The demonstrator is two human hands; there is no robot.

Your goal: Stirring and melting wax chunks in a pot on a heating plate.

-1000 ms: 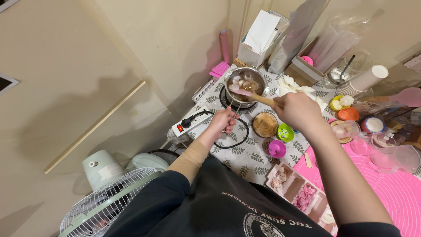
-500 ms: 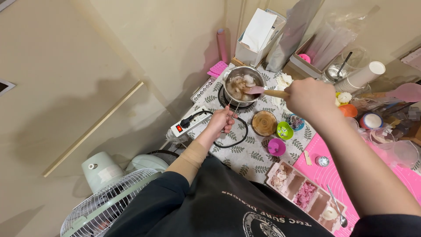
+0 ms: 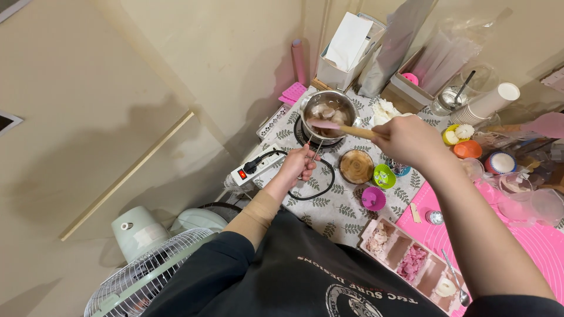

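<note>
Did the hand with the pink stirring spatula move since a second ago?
Yes. The right hand with the spatula went up past the pot's right rim, then back down, ending right of where it began.

A white fan point(image 3: 138, 276), a power strip point(image 3: 257, 165), stacked paper cups point(image 3: 486, 107) and a pink mat point(image 3: 529, 246) surround the table.

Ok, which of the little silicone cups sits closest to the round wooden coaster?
The green cup, right beside the wooden coaster. The magenta cup sits nearer the person; the orange cup is far across.
</note>
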